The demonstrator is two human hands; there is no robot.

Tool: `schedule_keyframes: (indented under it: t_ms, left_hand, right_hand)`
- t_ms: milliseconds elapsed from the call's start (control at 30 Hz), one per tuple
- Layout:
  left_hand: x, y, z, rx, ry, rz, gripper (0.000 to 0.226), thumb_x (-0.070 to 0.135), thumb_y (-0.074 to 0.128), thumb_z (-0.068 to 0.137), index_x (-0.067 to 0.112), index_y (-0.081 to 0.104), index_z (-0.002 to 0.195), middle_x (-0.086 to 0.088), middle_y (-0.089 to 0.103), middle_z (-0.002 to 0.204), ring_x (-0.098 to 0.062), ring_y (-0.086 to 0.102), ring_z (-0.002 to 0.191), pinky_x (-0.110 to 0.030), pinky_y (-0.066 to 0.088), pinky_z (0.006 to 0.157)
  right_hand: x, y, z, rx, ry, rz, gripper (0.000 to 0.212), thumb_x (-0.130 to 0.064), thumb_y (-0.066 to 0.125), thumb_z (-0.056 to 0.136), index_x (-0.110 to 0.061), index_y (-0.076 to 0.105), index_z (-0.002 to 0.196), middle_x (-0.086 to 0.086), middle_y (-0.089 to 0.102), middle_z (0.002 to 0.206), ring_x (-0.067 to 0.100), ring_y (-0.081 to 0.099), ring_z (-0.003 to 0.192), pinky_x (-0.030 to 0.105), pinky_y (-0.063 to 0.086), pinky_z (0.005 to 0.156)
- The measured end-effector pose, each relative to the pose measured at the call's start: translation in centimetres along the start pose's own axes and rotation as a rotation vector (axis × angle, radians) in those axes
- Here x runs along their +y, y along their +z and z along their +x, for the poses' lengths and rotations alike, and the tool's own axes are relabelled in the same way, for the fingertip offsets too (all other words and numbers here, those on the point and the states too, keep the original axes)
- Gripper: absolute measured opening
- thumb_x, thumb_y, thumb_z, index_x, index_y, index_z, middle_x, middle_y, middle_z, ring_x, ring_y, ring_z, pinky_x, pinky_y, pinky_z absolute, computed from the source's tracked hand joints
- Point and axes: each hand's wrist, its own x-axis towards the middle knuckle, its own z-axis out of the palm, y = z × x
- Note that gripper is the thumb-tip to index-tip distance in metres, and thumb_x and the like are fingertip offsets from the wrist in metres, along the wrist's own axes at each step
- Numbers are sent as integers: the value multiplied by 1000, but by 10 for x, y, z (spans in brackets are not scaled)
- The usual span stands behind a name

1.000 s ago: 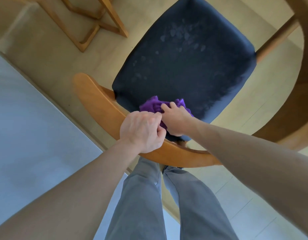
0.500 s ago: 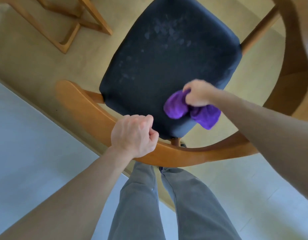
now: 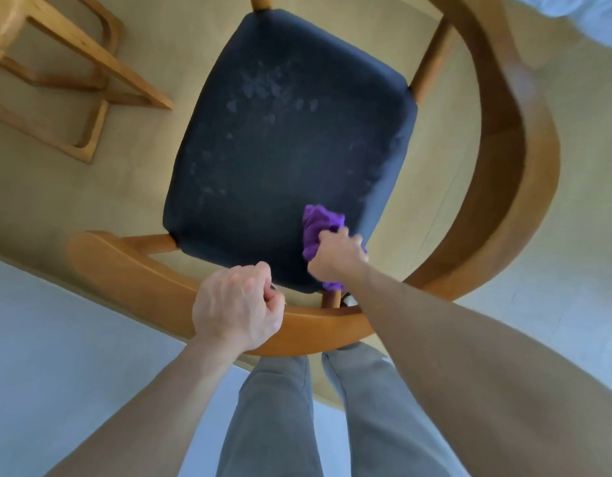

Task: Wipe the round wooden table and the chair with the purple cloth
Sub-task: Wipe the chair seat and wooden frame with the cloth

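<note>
Soft even daylight, faint shadows, wide-angle bending at the edges, slight motion blur

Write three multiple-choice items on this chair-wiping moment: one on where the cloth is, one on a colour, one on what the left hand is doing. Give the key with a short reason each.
1. Where is the purple cloth?
A. On the near right corner of the seat
B. On the floor
C. Draped over the backrest

2. What colour is the seat cushion?
A. Red
B. Dark navy
C. White

3. What is the left hand doing?
A. Holding the cloth
B. Hanging free at the person's side
C. Curled over the curved wooden backrest

Key:
1 A: the right hand bunches the cloth against the seat's near right corner.
2 B: the cushion is dark navy, with pale smudges on it.
3 C: its fingers curl over the rail, and no cloth is in it.
</note>
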Motion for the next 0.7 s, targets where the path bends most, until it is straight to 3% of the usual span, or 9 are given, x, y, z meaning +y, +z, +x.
schedule_keyframes:
  t_ms: [100,167,233,300,400,467,533,600,700]
  left_hand:
    - [-1,-1,1,-3,-1,4,17,36,58,80,24,55,69,7,51,57,-10,45,48,-16,38,46]
    - [-2,0,2,11,13,12,17,35,56,79,24,53,67,8,47,54,-9,40,46,-14,31,45]
    - [-3,2,2,26,25,15,17,33,56,78,23,53,65,8,46,52,-10,39,44,-16,32,42]
    - [-3,4,1,41,25,6,16,31,57,78,21,54,65,7,48,52,-12,41,43,-20,38,41]
    - [1,-1,2,1,4,-2,17,34,56,79,21,55,68,7,49,54,-11,42,45,-18,36,43]
    - [2,-3,6,-88,-42,36,18,41,51,82,25,56,75,9,51,59,-10,43,48,-15,28,44]
    - [1,-1,14,-215,-132,46,23,47,50,86,29,59,98,10,61,81,-10,55,64,-19,35,48]
    - [0,4,39,-365,-220,-84,43,40,59,87,29,50,128,7,58,116,-17,59,100,-31,52,70]
    - [-1,14,95,-495,-182,-49,80,24,69,82,30,28,151,-5,30,153,-32,33,139,-53,44,104]
  right_hand:
    - [-1,-1,-6,-240,-62,-49,35,-29,50,90,-13,62,119,7,60,120,36,52,119,42,46,102]
    - [-4,-21,-7,-283,-105,-69,41,-27,44,95,-6,66,122,11,65,121,35,57,119,35,45,99]
    - [-2,-51,-5,-172,-65,77,43,-28,48,87,-6,69,117,13,69,118,35,62,110,32,49,87]
    - [5,-83,-4,77,-3,308,50,-31,51,69,-10,69,110,13,69,111,35,65,104,33,52,83]
    - [17,-114,6,472,81,543,60,-26,45,62,-16,55,120,12,51,130,38,50,120,45,46,99]
    - [17,-115,14,499,102,519,65,-23,51,65,-16,45,130,11,37,142,40,37,130,53,40,105]
    - [12,-90,16,360,111,315,76,-21,62,73,-19,34,144,13,28,151,43,31,136,56,38,106]
    - [10,-55,10,276,107,151,78,-23,66,76,-23,31,146,14,29,150,45,32,134,58,40,101]
    - [12,-29,4,75,53,65,61,-27,63,80,-23,41,138,13,39,141,45,40,127,52,45,95]
